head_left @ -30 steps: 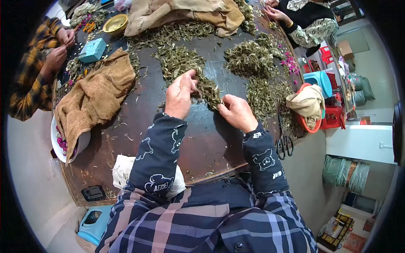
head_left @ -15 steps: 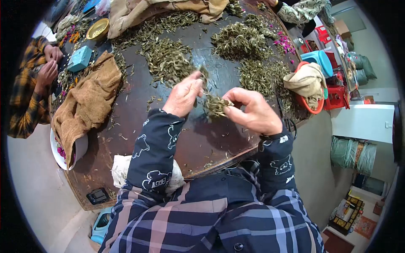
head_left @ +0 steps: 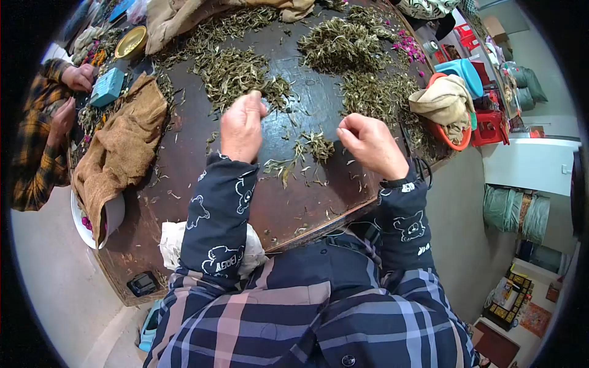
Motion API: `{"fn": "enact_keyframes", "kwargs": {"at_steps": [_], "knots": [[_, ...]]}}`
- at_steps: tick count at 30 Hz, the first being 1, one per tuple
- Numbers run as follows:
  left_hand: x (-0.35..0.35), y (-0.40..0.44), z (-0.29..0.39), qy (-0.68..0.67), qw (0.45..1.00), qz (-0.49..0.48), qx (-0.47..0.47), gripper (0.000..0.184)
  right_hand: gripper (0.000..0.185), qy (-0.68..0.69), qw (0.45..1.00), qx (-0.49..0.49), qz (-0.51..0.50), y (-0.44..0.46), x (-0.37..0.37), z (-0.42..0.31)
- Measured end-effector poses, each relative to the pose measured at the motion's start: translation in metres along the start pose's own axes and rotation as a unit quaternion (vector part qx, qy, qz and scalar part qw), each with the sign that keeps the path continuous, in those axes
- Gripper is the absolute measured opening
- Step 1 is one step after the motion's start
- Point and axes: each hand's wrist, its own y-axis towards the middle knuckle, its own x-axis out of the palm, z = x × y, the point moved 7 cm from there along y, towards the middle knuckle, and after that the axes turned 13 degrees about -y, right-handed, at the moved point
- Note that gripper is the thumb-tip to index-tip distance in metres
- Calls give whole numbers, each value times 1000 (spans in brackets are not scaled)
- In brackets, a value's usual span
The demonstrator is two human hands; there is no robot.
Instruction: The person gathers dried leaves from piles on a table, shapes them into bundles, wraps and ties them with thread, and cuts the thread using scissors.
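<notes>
My left hand (head_left: pixel 242 127) is closed above the dark table, its thumb on top and its curled fingers largely hidden. Whether anything is inside them does not show. To the right, my right hand (head_left: pixel 372 145) is curled into a loose fist, with nothing showing at its fingertips. Between the two hands, a small loose clump of dried leaves (head_left: pixel 319 147) lies on the tabletop, touched by neither hand. Thinner scattered leaves (head_left: pixel 280 166) spread to its left. Just beyond my left hand is a larger pile of dried leaves (head_left: pixel 236 76).
More leaf heaps (head_left: pixel 343 46) cover the far right. Brown sacking (head_left: pixel 126 138) drapes over a white bowl at left. A brass bowl (head_left: pixel 131 43) and a blue box (head_left: pixel 107 87) stand near a co-worker's hands (head_left: pixel 78 78). An orange basin (head_left: pixel 457 145) holding cloth sits at the right edge.
The small leaf clump has left my fingers and now lies on the table. My hands have moved apart, the left one slightly leftward, the right one slightly away.
</notes>
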Motion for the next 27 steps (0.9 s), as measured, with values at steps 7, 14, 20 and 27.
{"fn": "enact_keyframes", "kwargs": {"at_steps": [7, 14, 20, 27], "knots": [[10, -20, 42, -15, 998, 26, 52, 34, 8, -166, 982, -52, 69, 7, 40, -20], [52, -37, 34, -83, 992, -97, -20, 34, 14, -8, 986, -139, 96, 20, 18, -44], [69, -53, 33, -219, 930, -190, -226, 36, 14, 123, 989, -71, 37, 33, 5, -44], [42, -25, 21, -254, 956, -89, -116, 33, 12, 88, 996, 9, 3, 49, 33, -33]]}}
